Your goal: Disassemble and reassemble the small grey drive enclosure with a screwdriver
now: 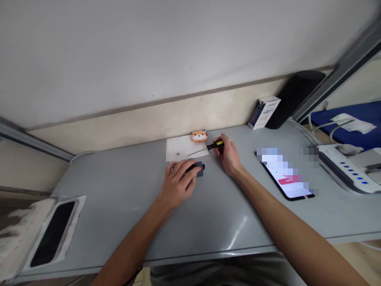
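My left hand (pixel 180 180) is wrapped over a small dark grey device (pixel 200 169) on the grey table, its fingers covering much of it. In my right hand (pixel 228 153) is a screwdriver (pixel 212 146) with a black and yellow handle; its thin shaft points left over a white paper (pixel 174 147). A couple of tiny dark pieces (pixel 177 153) lie on that paper. An orange and white animal-faced case (pixel 199 136) sits at the paper's back right edge.
A lit phone (pixel 287 176) lies on the right, beside a white power strip (pixel 348 169). Behind stand a small carton (pixel 263 112) and a black cylinder (pixel 294 97). At the left, a dark phone (pixel 53 233) rests on white paper, on the grey table (pixel 119 178).
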A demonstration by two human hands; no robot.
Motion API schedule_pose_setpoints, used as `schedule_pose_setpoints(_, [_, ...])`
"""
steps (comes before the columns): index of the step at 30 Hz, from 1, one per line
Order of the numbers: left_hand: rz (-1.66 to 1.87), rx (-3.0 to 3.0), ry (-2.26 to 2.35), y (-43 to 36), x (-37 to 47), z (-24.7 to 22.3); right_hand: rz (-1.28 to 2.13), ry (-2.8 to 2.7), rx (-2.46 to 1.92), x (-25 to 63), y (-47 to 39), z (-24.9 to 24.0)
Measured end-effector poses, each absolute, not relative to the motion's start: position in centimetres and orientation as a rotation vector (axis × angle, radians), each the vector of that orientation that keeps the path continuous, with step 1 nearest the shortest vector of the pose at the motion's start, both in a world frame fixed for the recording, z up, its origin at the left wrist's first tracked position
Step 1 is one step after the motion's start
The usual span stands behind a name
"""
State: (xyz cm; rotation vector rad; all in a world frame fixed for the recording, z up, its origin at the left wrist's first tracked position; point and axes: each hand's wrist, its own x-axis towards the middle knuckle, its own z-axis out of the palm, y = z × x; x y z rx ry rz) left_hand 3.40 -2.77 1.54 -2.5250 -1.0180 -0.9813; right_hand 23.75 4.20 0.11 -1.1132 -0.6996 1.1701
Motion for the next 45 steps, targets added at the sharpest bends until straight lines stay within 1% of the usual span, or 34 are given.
schedule_pose_setpoints(9, [-0.99,-2.529,-1.074,-3.1,3.6,1.9,1.194,-0.74,-1.119,23.9,4.3,0.1])
schedule_pose_setpoints(17, [-0.924,-2.615,-1.039,-3.1,3.2,2.2,1.168,-1.092,-1.083,22.9,3.4,0.3])
schedule_pose_setpoints(21, [-0.906,-2.67,-1.058,-3.0,2.8,2.1,1.231,-1.15,-1.072,22.8,3.0,0.4])
schedule_pose_setpoints(26, [-0.932,-2.795,-1.04,-2.5,1.1,2.8,1.231,-1.164,-1.084,22.7,2.8,0.6])
schedule_pose_setpoints(28, [-0.968,-2.883,-1.128,-2.2,0.1,3.3,1.241,-1.145,-1.081,22.8,2.9,0.7])
schedule_pose_setpoints(31, [-1.134,-2.967,-1.365,-1.5,-1.1,3.5,1.244,-1.082,-1.073,23.0,3.0,0.9])
schedule_pose_setpoints(34, [-1.347,-2.967,-1.632,-0.8,-1.5,2.7,1.227,-0.981,-1.06,23.3,3.3,0.8])
schedule_pose_setpoints(36, [-1.426,-2.962,-1.795,-0.5,-1.3,1.9,1.228,-0.892,-1.04,23.6,3.6,0.6])
schedule_pose_setpoints(39, [-1.389,-2.968,-1.918,-0.3,-0.7,0.8,1.249,-0.788,-1.011,23.9,4.1,0.2])
schedule_pose_setpoints(45, [-1.19,-2.918,-1.855,-0.8,0.1,0.1,1.273,-0.755,-1.026,24.1,4.1,0.1])
